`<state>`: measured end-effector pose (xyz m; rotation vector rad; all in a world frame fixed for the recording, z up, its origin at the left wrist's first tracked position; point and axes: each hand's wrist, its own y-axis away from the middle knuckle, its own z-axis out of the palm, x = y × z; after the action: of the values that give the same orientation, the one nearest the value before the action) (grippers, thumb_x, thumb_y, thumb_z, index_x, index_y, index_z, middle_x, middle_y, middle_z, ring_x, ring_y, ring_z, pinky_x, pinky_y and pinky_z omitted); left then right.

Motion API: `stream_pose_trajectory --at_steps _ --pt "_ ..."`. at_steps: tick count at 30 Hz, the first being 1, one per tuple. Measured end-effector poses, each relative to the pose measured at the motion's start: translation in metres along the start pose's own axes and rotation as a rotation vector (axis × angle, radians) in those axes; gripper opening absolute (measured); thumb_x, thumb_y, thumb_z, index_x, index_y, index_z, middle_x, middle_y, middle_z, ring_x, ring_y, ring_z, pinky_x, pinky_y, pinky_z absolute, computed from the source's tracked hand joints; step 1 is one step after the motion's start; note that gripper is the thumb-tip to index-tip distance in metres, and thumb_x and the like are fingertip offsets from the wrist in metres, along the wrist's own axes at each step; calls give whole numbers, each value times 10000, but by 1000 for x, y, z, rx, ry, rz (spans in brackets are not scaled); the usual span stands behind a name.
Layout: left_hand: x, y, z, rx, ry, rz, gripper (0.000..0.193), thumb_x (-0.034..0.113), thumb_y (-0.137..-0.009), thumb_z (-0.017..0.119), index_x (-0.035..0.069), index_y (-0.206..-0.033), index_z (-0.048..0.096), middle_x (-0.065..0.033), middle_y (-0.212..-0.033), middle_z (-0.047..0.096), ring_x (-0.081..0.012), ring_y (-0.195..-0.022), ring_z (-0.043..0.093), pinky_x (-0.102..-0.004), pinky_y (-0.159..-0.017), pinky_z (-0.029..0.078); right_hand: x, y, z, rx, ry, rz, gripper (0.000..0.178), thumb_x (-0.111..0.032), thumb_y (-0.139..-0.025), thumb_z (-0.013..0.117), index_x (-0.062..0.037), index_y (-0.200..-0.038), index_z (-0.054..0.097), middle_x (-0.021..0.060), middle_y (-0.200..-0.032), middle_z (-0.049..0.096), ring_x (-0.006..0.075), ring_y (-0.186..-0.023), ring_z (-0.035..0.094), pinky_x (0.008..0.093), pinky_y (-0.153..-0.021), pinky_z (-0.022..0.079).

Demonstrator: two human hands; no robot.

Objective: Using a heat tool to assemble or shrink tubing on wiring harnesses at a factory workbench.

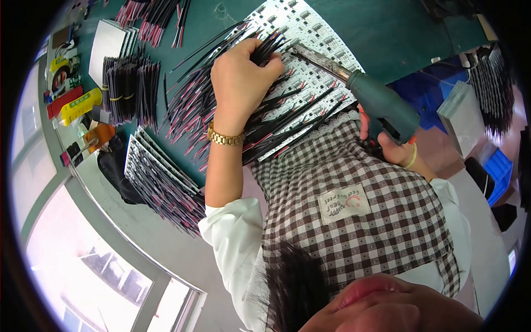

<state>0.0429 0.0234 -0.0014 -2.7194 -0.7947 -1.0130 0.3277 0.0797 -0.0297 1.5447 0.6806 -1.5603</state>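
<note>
Black leads (267, 50) pinched by left fingers (274, 67) over white circuit panel (315, 33), worktop's (409, 50) near edge; green tool (381, 99) gripped by right fingers (363, 123). Leads likely light, bendy; best held mid-length.

I am viewing an electronics workshop from afar. A green bench (406, 41) is bearing a sheet of circuit boards (318, 41), banded wires (123, 83) are lying in bundles, a gun-shaped tool (384, 99) is reaching over the sheet, and a blue bin (499, 170) is sitting at right.
</note>
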Motion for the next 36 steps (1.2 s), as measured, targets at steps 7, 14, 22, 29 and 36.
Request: stream_pose_trajectory --at_steps 7,14,22,29,36 --pt "-3 2 1 15 0 31 244 280 -703 712 54 -785 673 -110 -648 641 -287 -580 607 -363 -576 480 4 4 -1 -33 81 -35 588 -461 -905 545 6 -1252 466 69 -864 570 137 -751 527 280 -698 416" --pt "-4 2 4 24 4 52 241 286 -705 717 61 -782 672 -111 -649 640 -289 -585 606 -367 -574 476 26 7 -7 -45 277 -214 553 -422 -910 551 -7 -1264 460 62 -863 552 131 -751 498 287 -700 414" --pt "-3 1 0 29 -43 61 250 288 -699 727 62 -791 670 -113 -656 641 -290 -592 611 -363 -576 477 10 -3 -7 34 81 -132 733 -566 -852 581 8 -1290 452 37 -818 532 115 -701 496 265 -640 399" --pt "-15 2 -3 10 34 159 192 203 -764 717 59 -884 676 -122 -768 666 -279 -629 616 -355 -590 485 16 -8 -9 79 59 -190 795 -607 -834 582 17 -1303 431 41 -822 533 103 -695 501 242 -619 399" --pt "6 39 -41 545 151 256 213 -25 -810 604 7 -1020 601 -111 -817 607 -205 -676 605 -286 -650 481 10 -11 -9 -16 -47 -261 488 -323 -876 584 8 -1216 466 52 -842 532 150 -748 470 297 -713 399"
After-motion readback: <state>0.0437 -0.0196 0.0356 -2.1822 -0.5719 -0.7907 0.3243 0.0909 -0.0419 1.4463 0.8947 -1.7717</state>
